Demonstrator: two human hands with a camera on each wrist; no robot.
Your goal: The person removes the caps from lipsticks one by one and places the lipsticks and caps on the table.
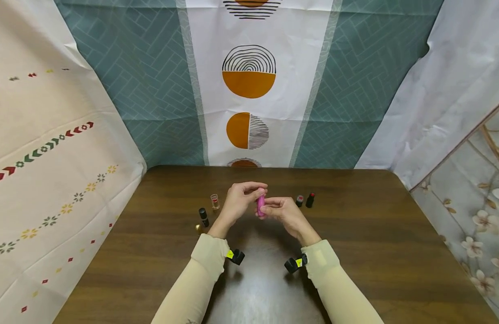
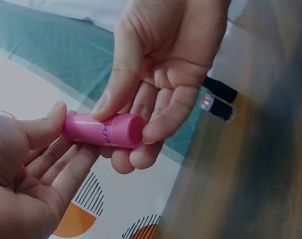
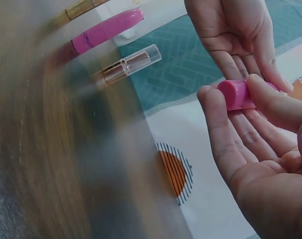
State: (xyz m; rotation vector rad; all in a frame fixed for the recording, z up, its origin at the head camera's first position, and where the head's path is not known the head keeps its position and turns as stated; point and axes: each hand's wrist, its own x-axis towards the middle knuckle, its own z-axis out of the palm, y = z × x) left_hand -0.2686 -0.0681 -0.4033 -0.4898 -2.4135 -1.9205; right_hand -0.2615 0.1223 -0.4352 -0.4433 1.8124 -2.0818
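A pink lipstick tube (image 1: 261,204) with dark lettering is held between both hands, above the table. My left hand (image 1: 238,201) pinches its far end, with the thumb on top and fingers beneath. My right hand (image 1: 285,211) grips the near end between thumb and fingers. In the left wrist view the tube (image 2: 108,131) lies sideways, its round end facing the right hand's fingertip. The right wrist view shows that same round end of the tube (image 3: 236,94) close up, partly covered by the right thumb.
Left of the hands stand a clear-capped tube (image 1: 215,201), a black tube (image 1: 203,217) and a gold piece (image 1: 198,228). Another pink tube (image 3: 108,31) shows in the right wrist view. To the right are two dark lipsticks, one red-tipped (image 1: 310,200), on the brown table (image 1: 375,243).
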